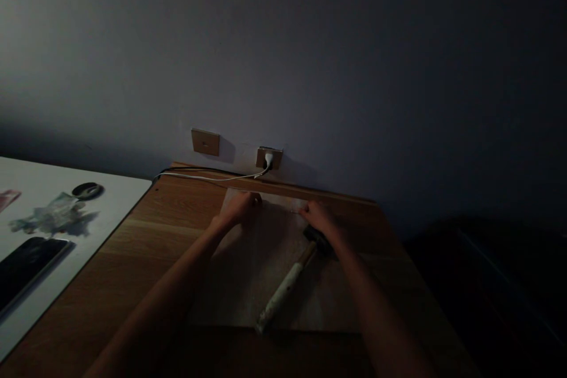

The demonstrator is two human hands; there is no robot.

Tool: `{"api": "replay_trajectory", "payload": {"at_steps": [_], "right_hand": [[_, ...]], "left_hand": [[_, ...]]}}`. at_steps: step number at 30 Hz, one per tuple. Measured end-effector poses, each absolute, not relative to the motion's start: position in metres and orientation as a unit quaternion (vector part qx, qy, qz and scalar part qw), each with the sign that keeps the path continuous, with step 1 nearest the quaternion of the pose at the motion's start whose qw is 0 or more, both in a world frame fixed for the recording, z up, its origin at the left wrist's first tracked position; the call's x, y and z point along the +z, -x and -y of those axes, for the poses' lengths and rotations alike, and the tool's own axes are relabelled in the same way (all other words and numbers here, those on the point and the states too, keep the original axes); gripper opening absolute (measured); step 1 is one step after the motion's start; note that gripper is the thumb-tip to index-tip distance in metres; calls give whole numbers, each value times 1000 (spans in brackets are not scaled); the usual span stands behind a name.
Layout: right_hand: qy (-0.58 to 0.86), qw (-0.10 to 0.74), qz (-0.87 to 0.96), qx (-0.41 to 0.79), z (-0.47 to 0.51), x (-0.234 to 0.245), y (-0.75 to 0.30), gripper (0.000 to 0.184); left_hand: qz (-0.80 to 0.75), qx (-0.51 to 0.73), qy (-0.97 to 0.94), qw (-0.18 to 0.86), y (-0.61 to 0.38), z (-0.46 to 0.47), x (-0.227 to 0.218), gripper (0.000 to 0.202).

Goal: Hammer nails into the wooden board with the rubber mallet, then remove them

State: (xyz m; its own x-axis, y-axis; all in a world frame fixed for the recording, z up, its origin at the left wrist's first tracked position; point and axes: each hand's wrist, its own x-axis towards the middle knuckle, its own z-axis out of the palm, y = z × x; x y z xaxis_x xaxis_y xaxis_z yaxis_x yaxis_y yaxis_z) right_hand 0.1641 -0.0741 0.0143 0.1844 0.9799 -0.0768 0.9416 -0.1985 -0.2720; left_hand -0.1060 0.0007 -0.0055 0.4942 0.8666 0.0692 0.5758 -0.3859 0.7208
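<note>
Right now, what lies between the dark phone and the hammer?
In the head view, from the phone to the hammer come some white tabletop, wooden tabletop, the person's left forearm and part of the pale board.

The left hand [243, 207] bends over the far left part of a pale, flat rectangular board [261, 266] on the brown wooden surface [163, 209]; the right hand [319, 217] is over its far right. It's too dark for me to tell what the fingers grip. A hammer with a white-wrapped handle [286, 292] lies slantwise across the board, its dark head near the right wrist.
</note>
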Motion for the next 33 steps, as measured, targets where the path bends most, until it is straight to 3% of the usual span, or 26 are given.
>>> {"api": "replay_trajectory", "payload": {"at_steps": [6,10,14,20,26,33], "right_hand": [[751,221,593,188,70,22,-156,13],[702,334,562,282,67,34,-154,25],[642,392,543,373,72,43,-150,38],[671,358,539,361,64,31,-141,44],[744,270,556,253,65,15,-136,30],[725,296,572,244,65,21,-130,11]], "left_hand": [[-470,216,-809,279,101,9,3,14],[-481,259,-787,287,95,11,4,13],[-481,310,-750,333,87,4,1,28],[-461,327,-722,399,82,-5,-10,41],[-466,264,-777,331,86,7,-14,15],[-455,177,-838,245,82,19,-1,20]]}}
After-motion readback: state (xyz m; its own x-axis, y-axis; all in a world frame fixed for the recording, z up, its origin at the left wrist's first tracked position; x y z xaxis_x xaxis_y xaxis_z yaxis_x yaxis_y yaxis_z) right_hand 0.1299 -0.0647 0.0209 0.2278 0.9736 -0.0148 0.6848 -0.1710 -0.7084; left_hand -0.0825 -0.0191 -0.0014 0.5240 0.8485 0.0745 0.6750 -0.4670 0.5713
